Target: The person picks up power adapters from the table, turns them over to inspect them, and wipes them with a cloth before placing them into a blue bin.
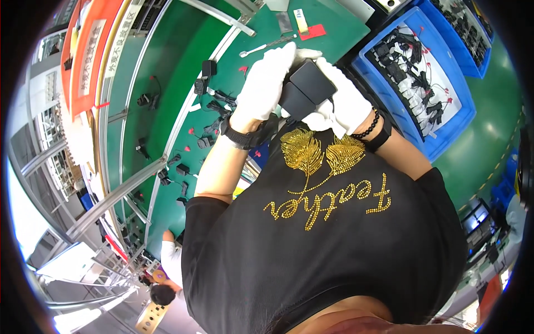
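Note:
Both my hands wear white gloves and meet in front of my chest around two black power adapters held side by side. My left hand [266,80] closes on the left side of the nearer adapter [296,99]. From the other side my right hand [345,100] grips the farther adapter [313,81], a cable running down by its fingers. Smooth flat faces of both adapters point up. Some fingertips are hidden behind them. Left of my left hand, several black adapters with cables and red tips [214,106] lie on the green bench.
A blue bin [466,111] of black adapters and cables stands at my right, with another blue bin [485,65] beyond. A brush [267,45] and a red card [312,32] lie at the bench's far end. A metal rail [186,111] runs along the left. Another person [171,259] is at lower left.

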Demonstrator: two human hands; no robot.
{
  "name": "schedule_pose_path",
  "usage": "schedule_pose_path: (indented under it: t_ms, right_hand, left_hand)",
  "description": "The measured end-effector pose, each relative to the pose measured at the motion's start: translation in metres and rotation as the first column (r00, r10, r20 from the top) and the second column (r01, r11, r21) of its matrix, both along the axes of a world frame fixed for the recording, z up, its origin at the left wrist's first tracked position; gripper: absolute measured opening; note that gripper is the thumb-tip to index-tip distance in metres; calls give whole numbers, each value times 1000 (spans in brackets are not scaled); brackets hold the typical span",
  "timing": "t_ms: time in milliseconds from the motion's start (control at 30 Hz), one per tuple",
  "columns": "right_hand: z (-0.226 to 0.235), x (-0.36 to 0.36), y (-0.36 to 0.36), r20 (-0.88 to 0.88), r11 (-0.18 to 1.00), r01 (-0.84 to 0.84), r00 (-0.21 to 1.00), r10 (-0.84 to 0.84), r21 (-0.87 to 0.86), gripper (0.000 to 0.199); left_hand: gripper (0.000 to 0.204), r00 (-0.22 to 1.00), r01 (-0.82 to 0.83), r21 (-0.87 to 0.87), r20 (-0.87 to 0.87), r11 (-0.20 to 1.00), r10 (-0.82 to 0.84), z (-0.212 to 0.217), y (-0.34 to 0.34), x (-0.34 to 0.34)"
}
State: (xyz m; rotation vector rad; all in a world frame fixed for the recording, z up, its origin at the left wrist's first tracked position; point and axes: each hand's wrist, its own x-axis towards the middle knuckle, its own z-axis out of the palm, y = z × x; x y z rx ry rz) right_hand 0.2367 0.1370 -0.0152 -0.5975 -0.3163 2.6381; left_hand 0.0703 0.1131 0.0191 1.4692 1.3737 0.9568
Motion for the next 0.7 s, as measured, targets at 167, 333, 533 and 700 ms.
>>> schedule_pose_path:
  t_ms: [167,333,533,700]
  right_hand:
    - [-18,16,14,-279,995,-14,960,-15,-100,38]
    - [-8,24,15,-193,974,-80,980,39,-212,48]
    - [5,36,17,9,951,90,996,-91,-297,49]
    - [3,100,51,80,959,-208,977,196,192,48]
  left_hand:
    - [47,910,19,-88,-410,996,-53,28,4,28]
    - [51,916,23,-21,-400,1000,-30,21,19,52]
    - [32,962,-48,-31,-270,998,38,-2,22,61]
    - [29,966,-56,89,-248,994,77,-7,27,74]
